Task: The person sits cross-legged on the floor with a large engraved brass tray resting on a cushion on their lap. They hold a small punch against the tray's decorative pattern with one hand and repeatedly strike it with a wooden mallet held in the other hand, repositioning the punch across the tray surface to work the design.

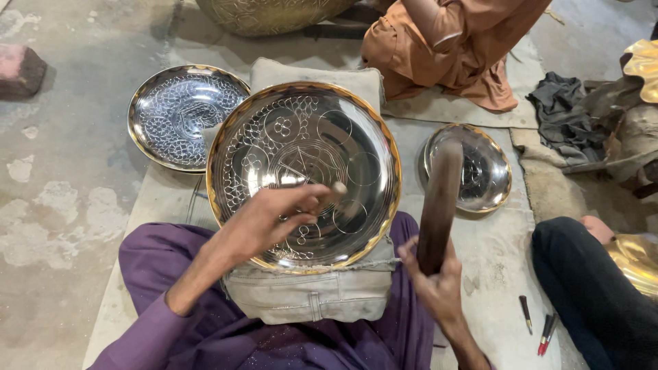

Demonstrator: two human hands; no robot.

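Worn grey concrete floor (62,171); pale mat (493,247) spread over it; daylight.

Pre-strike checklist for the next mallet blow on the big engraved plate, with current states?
1. Punch tip on the plate: cannot tell, blurred.
2. Left hand grips the punch: ok.
3. Right hand holds the mallet, raised: ok.
4. Plate seated on the cushion: ok.
5. Plate tilt: cannot tell.
6. Space between mallet and small bowl: cannot tell, they overlap in view.
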